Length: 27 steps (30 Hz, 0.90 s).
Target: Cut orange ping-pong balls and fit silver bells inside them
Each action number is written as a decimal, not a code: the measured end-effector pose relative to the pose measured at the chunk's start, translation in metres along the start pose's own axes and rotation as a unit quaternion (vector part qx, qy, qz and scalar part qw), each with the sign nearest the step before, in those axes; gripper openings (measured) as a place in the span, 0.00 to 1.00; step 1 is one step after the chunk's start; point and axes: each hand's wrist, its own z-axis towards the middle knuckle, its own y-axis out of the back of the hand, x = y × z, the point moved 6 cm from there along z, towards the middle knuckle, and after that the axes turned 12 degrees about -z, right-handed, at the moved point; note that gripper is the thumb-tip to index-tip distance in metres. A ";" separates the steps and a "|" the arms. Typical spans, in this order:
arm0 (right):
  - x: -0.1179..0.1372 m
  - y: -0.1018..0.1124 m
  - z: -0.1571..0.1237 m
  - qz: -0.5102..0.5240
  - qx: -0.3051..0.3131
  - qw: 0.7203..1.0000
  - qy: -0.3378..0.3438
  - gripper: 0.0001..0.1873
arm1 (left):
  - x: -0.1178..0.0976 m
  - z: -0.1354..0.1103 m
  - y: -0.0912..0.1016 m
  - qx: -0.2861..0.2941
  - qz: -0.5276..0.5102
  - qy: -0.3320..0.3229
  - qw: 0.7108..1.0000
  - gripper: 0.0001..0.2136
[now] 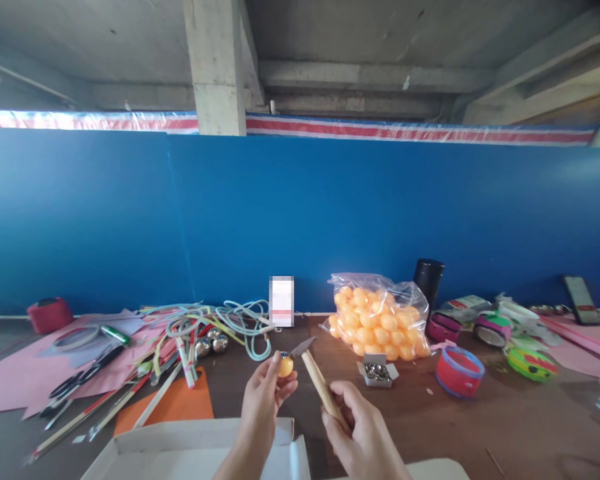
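Note:
My left hand [265,393] pinches a small orange ball [286,366] between its fingertips, above the front of the table. My right hand [360,427] is closed round the wooden handle of a small knife [314,371]. The knife's blade points up and left, and its tip is at the top of the ball. Behind the hands, a clear plastic bag of several orange balls [377,325] lies on the brown table [420,427]. A small open box of metal clips [377,371] sits just right of the knife.
An open white cardboard box [190,453] lies under my wrists. To the left are pink paper [15,380], orange paper [180,407], scissors [80,380], sticks, cords and metal balls [211,344]. To the right are tape rolls [459,371], a black cylinder [428,280] and a phone [583,300]. A blue wall stands behind.

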 end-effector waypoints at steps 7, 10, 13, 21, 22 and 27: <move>-0.001 -0.001 0.000 0.010 0.009 1.000 -0.011 0.08 | 0.001 0.002 0.001 0.008 0.003 -0.001 1.000 0.16; -0.001 -0.002 -0.001 0.005 0.011 1.000 -0.007 0.09 | 0.000 0.000 0.000 -0.001 0.000 -0.001 1.000 0.15; -0.001 -0.001 0.000 0.003 0.004 1.000 -0.006 0.09 | 0.000 -0.001 0.000 -0.007 0.002 0.002 1.000 0.15; 0.000 0.000 -0.001 0.004 0.001 1.000 -0.009 0.09 | 0.002 0.000 0.000 -0.012 0.013 0.010 1.000 0.16; 0.000 0.000 -0.001 0.001 0.000 1.000 -0.008 0.09 | 0.002 0.000 0.000 -0.011 0.014 0.010 1.000 0.17; 0.001 0.000 -0.001 0.003 0.004 1.000 -0.010 0.09 | 0.002 0.000 0.000 -0.003 0.006 0.007 1.000 0.17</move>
